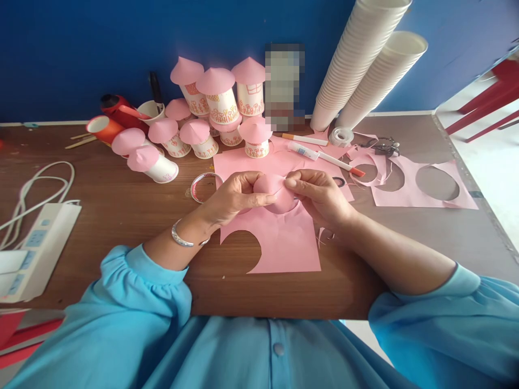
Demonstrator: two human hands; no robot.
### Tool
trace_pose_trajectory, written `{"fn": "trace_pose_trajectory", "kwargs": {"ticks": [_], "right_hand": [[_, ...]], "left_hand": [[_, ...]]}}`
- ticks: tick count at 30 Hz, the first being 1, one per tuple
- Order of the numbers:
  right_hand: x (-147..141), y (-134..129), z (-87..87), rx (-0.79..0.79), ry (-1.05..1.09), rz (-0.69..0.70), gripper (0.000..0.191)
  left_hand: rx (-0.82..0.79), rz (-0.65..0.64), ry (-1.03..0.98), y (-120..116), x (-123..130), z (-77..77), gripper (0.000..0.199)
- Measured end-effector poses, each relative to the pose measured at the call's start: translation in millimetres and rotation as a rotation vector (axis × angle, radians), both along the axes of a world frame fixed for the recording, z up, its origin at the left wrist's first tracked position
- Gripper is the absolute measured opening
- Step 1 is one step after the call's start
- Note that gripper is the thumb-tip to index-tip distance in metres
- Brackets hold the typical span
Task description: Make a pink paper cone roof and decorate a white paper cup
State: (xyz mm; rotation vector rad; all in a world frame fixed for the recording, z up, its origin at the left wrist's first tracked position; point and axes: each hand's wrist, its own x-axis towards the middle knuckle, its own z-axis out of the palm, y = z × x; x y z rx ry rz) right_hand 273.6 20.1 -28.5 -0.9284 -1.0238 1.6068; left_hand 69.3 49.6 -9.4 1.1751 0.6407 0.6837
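Note:
A curved piece of pink paper is held between my two hands above the middle of the table. My left hand pinches its left side, thumb in front. Thumb and fingers of my right hand grip its upper right edge. Beneath lies a pink sheet with a round cut-out at its lower left. A tape ring rests left of the hands. Behind stand several white paper cups with pink cone roofs and drawn flowers.
Two tall stacks of white cups lean at the back right. Markers, a white tape roll and a pink sheet with holes lie to the right. A power strip with white cables is at the left.

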Motion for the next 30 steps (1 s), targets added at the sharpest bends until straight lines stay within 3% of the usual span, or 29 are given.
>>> {"fn": "trace_pose_trajectory", "kwargs": {"ticks": [7, 16, 21, 30], "right_hand": [[-1.9, -1.1, 2.8, -0.061, 0.035, 0.008, 0.036], [-0.6, -1.2, -0.3, 0.064, -0.098, 0.013, 0.035], [-0.2, -2.3, 1.5, 0.072, -0.153, 0.027, 0.037], [0.5, -2.5, -0.5, 0.069, -0.159, 0.047, 0.033]], "left_hand": [[-0.021, -0.03, 0.018, 1.6, -1.7, -2.5, 0.031], [0.017, -0.028, 0.146, 0.6, -2.2, 4.3, 0.037], [0.074, -0.024, 0.198, -1.9, -1.1, 6.9, 0.032], [0.023, -0.034, 0.189, -1.1, -2.7, 6.3, 0.033]]}}
